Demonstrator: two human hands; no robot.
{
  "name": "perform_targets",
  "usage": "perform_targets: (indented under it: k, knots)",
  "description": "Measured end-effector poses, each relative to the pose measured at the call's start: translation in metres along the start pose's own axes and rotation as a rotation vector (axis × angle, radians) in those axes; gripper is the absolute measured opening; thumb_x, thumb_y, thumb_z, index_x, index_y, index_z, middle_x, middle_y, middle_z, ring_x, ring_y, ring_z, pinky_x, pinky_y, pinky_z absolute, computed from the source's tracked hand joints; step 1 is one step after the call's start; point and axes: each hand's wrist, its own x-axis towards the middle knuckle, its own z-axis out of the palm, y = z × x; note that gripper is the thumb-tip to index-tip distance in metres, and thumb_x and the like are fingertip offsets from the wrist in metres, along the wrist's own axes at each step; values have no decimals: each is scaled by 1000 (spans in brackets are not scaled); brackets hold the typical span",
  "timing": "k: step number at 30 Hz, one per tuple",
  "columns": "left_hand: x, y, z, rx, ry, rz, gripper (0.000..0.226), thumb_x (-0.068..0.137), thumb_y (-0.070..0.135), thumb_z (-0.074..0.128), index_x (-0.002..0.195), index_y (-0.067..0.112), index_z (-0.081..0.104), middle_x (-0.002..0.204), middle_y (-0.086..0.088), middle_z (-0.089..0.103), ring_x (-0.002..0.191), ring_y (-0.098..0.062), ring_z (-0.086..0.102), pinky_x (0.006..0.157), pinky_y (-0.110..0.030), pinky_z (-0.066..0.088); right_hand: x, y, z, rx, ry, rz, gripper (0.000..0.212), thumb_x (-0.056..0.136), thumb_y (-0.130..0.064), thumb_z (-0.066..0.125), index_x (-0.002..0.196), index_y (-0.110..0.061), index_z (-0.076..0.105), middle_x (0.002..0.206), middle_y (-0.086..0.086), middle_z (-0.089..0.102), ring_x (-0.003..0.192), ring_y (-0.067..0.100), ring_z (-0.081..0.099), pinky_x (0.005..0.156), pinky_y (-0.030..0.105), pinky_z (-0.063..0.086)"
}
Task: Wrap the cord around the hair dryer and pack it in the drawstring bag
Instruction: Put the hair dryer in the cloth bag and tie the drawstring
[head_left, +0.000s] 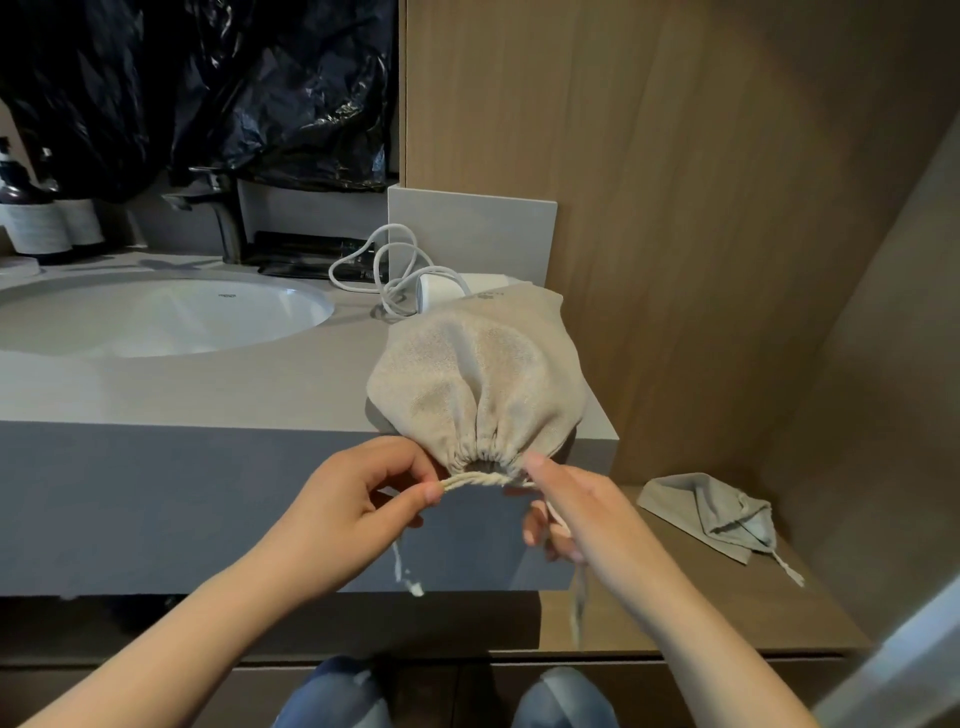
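A beige drawstring bag (475, 371) lies on the grey counter (234, 384) near its right front corner, bulging, its mouth gathered tight toward me. My left hand (358, 512) pinches the twisted drawstring (475, 480) at the mouth's left side. My right hand (563, 512) grips the string on the right side. Loose string ends hang below both hands. Behind the bag lies a white hair dryer (441, 291) with its white cord (382, 267) in loose loops on the counter.
A white sink (171, 317) and a faucet (221, 208) sit to the left, with bottles (31, 218) at the far left. A second grey drawstring bag (714, 512) lies on the lower wooden shelf (675, 613) at right. Wooden panels close the right side.
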Motion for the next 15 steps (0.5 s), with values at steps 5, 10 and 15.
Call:
perform_targets:
  k: [5,10,15]
  knots:
    - [2,5,-1,103,-11,86,12,87,35,60,77,31,63,81,10,61,79,-15,63,67,-34,56,13,-15,13,-12,129,37,63,72,-74,49,89,-18,74,77,-4,76,59,-1,63,60,21,49]
    - [1,6,-5,134,-2,125,17,84,48,55,83,34,65,90,16,64,91,-7,64,75,-18,51,19,-24,15,6,251,-47,23,87,-43,64,90,-20,69,68,-12,70,60,1,65,51,18,50]
    - [7,3,-15,206,212,134,42,81,57,58,115,33,58,119,19,53,115,-9,55,89,-25,53,25,-49,-25,145,401,-166,9,89,-21,55,92,-19,64,76,-12,68,66,6,59,56,19,43]
